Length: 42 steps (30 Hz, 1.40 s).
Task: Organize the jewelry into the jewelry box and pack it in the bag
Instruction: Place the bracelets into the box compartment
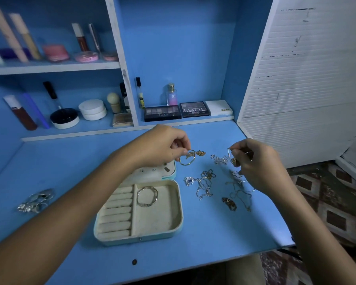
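The light is dim, cool and even, tinting the flat blue painted counter (70,161) and everything around it blue. Soft faint shadows lie just under the curled fingers (179,145) of both hands. The tall pink and cream cosmetic tubes (14,36) on the upper shelf, far above and left of the fingers, are smeared and out of focus. Wide-angle distortion bends the shelf edges and the white slatted wall panel (306,79) to the right

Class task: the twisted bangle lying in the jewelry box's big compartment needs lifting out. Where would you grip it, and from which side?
Pinch the bangle at its near-right rim, coming from above: it lies flat on the jewelry box floor, with bare lining there, while the divider crowds its left edge.
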Tool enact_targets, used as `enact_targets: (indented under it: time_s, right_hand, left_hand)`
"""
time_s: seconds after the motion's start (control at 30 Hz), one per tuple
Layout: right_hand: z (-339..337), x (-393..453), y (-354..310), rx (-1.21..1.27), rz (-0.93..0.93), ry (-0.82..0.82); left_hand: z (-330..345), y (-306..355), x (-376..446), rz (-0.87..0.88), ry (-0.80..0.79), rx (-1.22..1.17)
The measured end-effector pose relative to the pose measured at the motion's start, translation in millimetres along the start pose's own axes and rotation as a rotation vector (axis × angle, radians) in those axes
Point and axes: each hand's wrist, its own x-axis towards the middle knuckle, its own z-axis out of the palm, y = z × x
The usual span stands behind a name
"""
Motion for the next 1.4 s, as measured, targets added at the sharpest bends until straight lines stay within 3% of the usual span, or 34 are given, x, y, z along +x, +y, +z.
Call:
enact_targets:
  time_s: [0.2, 0.37, 0.6, 0.8, 0.93, 1.2, 1.4]
  right_hand:
    - [9.4, -12.1, -17.3, 0.195, -0.021, -0.089]
    - [19.8, -21.1, -23.9, 0.172, -0.099, -0.166]
    - [26.5, -28.7, -29.7, 0.080, -0.172, -0.188]
    - [26.6, -36.7, -42.9, 0.045, -0.204, -0.218]
    - [29.7, -39.6, -50.9, -0.005, -0.225, -0.253]
    - [46.7, -39.7, -63.6, -0.136, -0.277, -0.329]
    - [73.7, -32.2, -70.6, -0.288, -0.367, -0.374]
  left_hand:
    - [4.3, -11.7, -43.7, 0.096, -0.019, 0.086]
    - [16.9, -25.6, -60.1, 0.169, 0.012, 0.135]
    - [35.0, -30.2, -65.3, 0.122, 0.046, 0.222]
    - [42.7, -31.5, -64.1, 0.223, 0.183, 0.316]
    - [46.0, -36.2, -62.5, 0.199, 0.280, 0.349]
    - [30.0, -44.5, -73.3, 0.087, 0.302, 0.084]
    - [23.2, -41.5, -87.5, 0.001, 0.323, 0.034]
